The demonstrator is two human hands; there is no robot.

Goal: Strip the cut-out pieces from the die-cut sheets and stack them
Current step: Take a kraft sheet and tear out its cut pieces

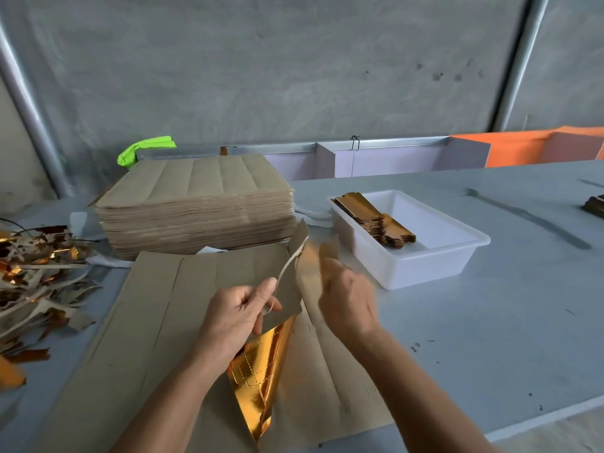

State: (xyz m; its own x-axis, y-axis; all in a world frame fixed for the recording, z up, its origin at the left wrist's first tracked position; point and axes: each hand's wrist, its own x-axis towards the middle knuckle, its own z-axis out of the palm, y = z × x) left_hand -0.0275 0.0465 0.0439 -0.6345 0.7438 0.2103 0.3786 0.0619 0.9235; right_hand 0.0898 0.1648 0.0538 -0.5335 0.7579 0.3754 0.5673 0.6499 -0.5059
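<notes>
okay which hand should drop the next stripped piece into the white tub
Right, probably. The right hand is nearer the white tub on that side, though it is blurred. The left hand grips the folded gold-backed piece, so it would have to pass it across.

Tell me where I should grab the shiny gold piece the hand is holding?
Probably the upper brown end of the gold piece, where the left hand already pinches it. Come from the right side, which looks free. The lower gold tip hangs loose and creased, so it would likely bend in your fingers.
</notes>
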